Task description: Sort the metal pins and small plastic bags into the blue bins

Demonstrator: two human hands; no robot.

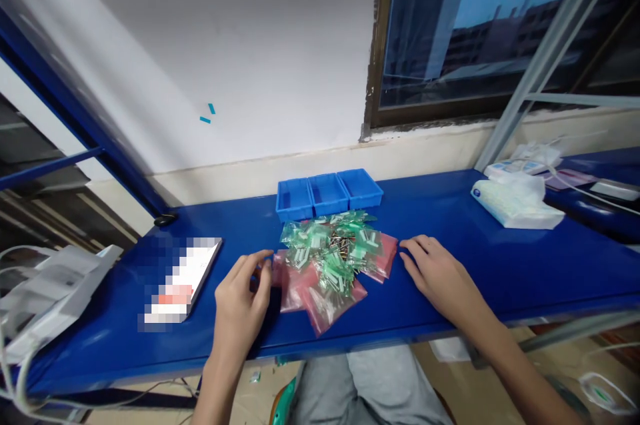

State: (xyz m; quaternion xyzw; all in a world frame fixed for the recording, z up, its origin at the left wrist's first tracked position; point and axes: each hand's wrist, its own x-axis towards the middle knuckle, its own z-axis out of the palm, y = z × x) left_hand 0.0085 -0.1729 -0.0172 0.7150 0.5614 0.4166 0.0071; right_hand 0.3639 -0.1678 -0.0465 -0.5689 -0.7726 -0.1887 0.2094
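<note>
A heap of small clear bags with green and white pieces lies before me, some dark-tipped metal pins showing in its middle. Pinkish-red plastic bags stick out from under it on several sides. My left hand rests at the heap's left edge, fingers curved and thumb apart, its fingertips close to a pink bag; whether they touch it is unclear. On the other side my right hand is open, palm down, with its fingertips near the right-hand pink bag. Behind the heap stand three joined blue trays.
The blue table runs along a white wall. A white box, partly blurred out, lies at the left, with a white device and cables beyond it. At the right sits a tissue pack. A grey post rises behind it.
</note>
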